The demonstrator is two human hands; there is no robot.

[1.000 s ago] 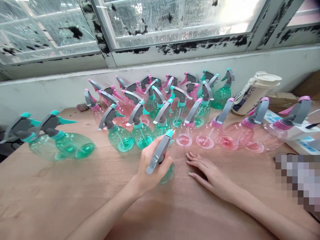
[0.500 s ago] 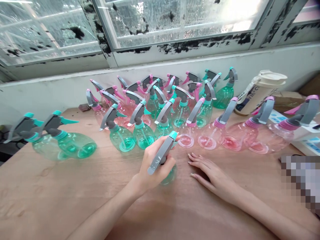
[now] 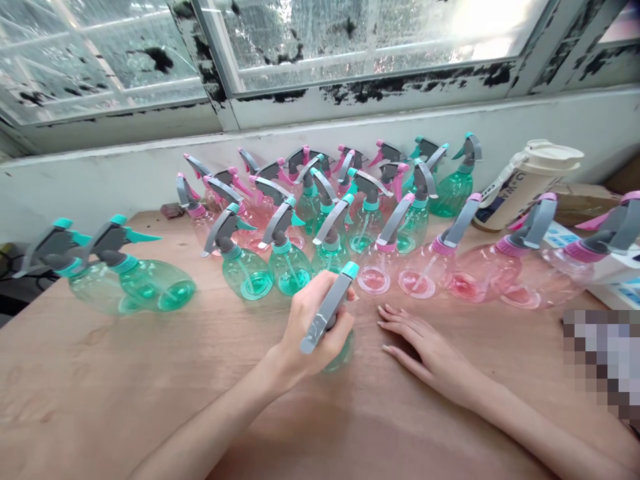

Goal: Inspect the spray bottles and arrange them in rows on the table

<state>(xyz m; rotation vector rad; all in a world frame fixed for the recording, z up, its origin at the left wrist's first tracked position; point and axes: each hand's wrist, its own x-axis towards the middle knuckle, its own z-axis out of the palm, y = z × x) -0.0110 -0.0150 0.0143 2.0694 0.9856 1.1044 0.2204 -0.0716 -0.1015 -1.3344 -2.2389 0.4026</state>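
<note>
My left hand (image 3: 317, 327) is wrapped round the neck of a green spray bottle (image 3: 342, 353) with a grey and teal trigger head, upright at the middle of the wooden table (image 3: 165, 387). The fingers hide most of its trigger and neck. Palm down on the wood, my right hand (image 3: 425, 343) rests a little to the right, fingers stretched and holding nothing. Just beyond the hands stand green spray bottles (image 3: 247, 273) and pink spray bottles (image 3: 375, 267), with more packed behind them.
Two green spray bottles (image 3: 157, 283) stand apart at the left. A cream tumbler (image 3: 525, 183) and a cardboard box (image 3: 583, 203) are at the back right, near a white and blue box (image 3: 613, 273). A wall with a window (image 3: 370, 47) bounds the far side.
The view has shifted slightly, so the bottles sit a little further right. My left hand keeps its grip on the spray bottle, and my right hand stays flat on the table.
</note>
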